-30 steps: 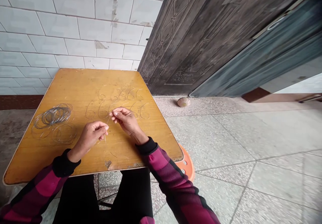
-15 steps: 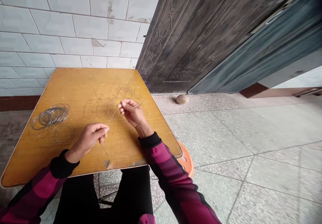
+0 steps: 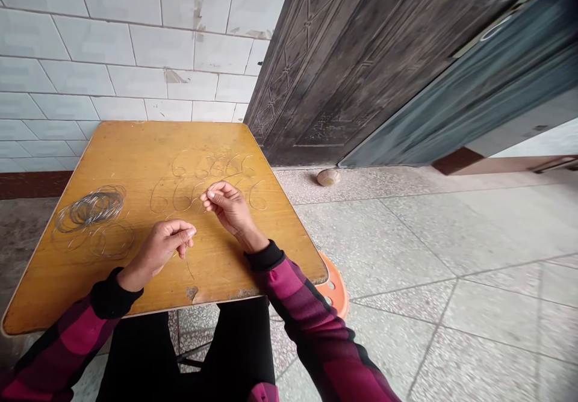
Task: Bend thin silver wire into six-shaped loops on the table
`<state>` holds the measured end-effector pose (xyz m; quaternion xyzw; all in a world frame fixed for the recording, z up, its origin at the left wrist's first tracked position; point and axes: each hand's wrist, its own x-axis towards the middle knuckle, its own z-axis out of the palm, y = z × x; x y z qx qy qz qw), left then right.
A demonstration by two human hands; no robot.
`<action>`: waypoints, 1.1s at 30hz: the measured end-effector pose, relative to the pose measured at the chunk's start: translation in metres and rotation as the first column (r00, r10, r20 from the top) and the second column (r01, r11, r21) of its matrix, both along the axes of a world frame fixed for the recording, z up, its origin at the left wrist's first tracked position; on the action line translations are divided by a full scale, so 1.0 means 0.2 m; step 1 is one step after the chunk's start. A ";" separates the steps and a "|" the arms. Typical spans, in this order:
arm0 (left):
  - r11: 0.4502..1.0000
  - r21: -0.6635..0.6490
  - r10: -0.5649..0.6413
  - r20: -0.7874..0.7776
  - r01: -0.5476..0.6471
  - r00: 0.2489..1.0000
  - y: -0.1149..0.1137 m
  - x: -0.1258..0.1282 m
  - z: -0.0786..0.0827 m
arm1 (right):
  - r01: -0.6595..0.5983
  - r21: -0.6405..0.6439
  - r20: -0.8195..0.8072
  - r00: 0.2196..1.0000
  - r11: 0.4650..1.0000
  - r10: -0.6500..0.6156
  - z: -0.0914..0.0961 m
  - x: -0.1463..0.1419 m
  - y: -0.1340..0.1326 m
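Note:
My left hand (image 3: 168,241) pinches a thin wire (image 3: 189,266) above the near part of the table; its loose tail hangs below my fingers. Up and to the right, my right hand (image 3: 229,208) is closed in a pinch on the same wire, though the stretch between the hands is hard to make out. Beyond my hands lie several wire pieces bent like a figure six, among them one at the right (image 3: 258,196) and one at the left (image 3: 158,196). My right hand covers part of these rows. A coil of grey wire (image 3: 93,208) rests at the left.
The wooden table (image 3: 135,149) has a chipped front edge and stands against a white tiled wall (image 3: 135,47). An orange stool (image 3: 336,284) is under its right corner. A round stone-like object (image 3: 328,177) sits on the floor by the dark door (image 3: 325,89).
My right hand has moved slightly left and toward me, closer to my left hand, uncovering bent pieces at the right. My left hand stays in nearly the same place.

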<state>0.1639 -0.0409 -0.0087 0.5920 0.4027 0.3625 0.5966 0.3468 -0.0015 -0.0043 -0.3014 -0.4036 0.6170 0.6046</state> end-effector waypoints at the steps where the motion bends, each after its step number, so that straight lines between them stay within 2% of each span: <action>1: 1.000 -0.006 -0.007 -0.001 0.007 1.000 0.00 0.00 0.00 | 0.016 0.003 -0.007 1.000 1.000 -0.016 0.01 0.01 0.01; 5: 0.998 -0.041 -0.041 -0.006 0.041 0.999 -0.01 0.01 -0.02 | 0.107 0.001 -0.048 0.993 0.994 -0.107 0.03 0.09 0.04; 10: 0.998 -0.042 -0.057 -0.026 0.056 0.998 -0.01 0.01 -0.02 | 0.131 -0.004 -0.075 0.988 0.991 -0.131 0.06 0.17 0.07; 13: 0.996 -0.071 -0.044 0.008 0.045 0.999 -0.01 0.01 -0.02 | 0.209 0.017 -0.069 0.976 0.978 -0.207 0.07 0.20 0.06; 16: 0.990 -0.135 0.051 0.113 -0.036 0.992 0.01 0.01 0.00 | 0.269 0.040 -0.027 0.963 0.962 -0.268 0.08 0.21 0.06; 20: 0.957 -0.237 0.228 0.272 -0.165 0.935 0.04 -0.02 0.03 | 0.345 0.077 0.030 0.937 0.935 -0.348 0.04 0.17 0.04; 22: 0.942 -0.271 0.285 0.339 -0.197 0.896 0.06 -0.04 0.04 | 0.311 0.108 0.090 0.943 0.944 -0.320 0.00 0.11 0.01; 23: 0.936 -0.281 0.307 0.367 -0.211 0.878 0.06 -0.04 0.04 | 0.256 0.121 0.138 0.953 0.959 -0.271 -0.03 0.07 0.00; 25: 0.929 -0.288 0.339 0.410 -0.232 0.847 0.08 -0.05 0.04 | 0.075 0.125 0.241 0.965 0.989 -0.103 -0.09 -0.01 -0.05; 27: 0.927 -0.280 0.357 0.441 -0.251 0.823 0.09 -0.06 0.03 | -0.103 0.114 0.273 0.960 0.988 0.069 -0.15 -0.10 -0.09; 28: 0.926 -0.273 0.362 0.453 -0.260 0.815 0.10 -0.06 0.02 | -0.149 0.120 0.257 0.960 0.982 0.115 -0.17 -0.13 -0.11; 30: 0.925 -0.262 0.372 0.467 -0.276 0.802 0.10 -0.06 0.01 | -0.176 0.162 0.244 0.960 0.971 0.134 -0.19 -0.18 -0.14; 33: 0.923 -0.266 0.375 0.465 -0.277 0.802 0.09 -0.05 0.01 | -0.135 0.297 0.330 0.943 0.945 0.030 -0.19 -0.19 -0.16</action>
